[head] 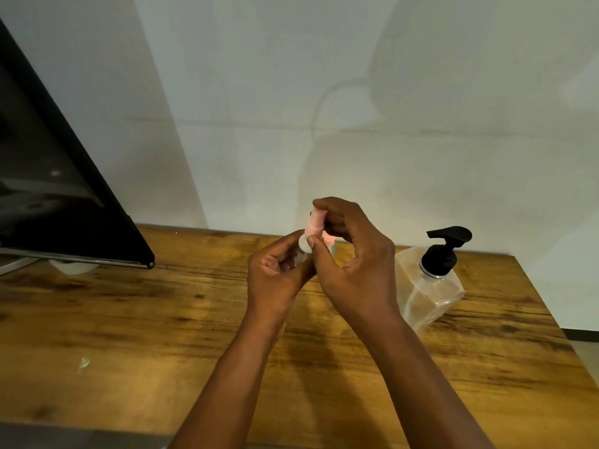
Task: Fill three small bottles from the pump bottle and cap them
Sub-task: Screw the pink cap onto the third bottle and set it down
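Left hand (275, 273) grips small bottle (303, 251), right hand (353, 254) pinches pink cap (316, 222) just above it. Pump bottle (431, 286) near, beside right hand.

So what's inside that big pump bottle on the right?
The pump bottle looks clear and mostly empty; only its dip tube shows through the wall. Its lower left side is hidden behind the right hand, so any liquid there can't be seen.
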